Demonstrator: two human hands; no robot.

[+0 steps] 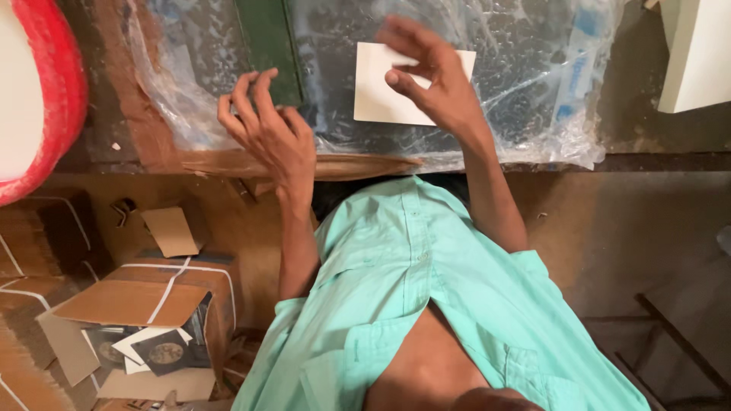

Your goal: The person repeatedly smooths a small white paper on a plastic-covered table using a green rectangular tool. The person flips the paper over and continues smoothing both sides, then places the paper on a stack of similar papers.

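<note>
— What sat lower left?
— An open brown cardboard box (171, 304) tied with white string, dark square cards inside; a loose cardboard flap (170, 230) lay above it.
— And beyond?
— A red mesh-wrapped white bundle (46, 91) at the upper left corner, and a pale white block (697, 53) at the upper right.

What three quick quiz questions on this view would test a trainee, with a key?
1. True or false: the right hand holds a white card.
2. What is the left hand touching? A) green strip B) red bundle C) cardboard box
3. What clear material covers the worktop?

Key: 1 true. 2 A, fingertips at the strip's lower end. 3 a plastic sheet, crumpled.
</note>
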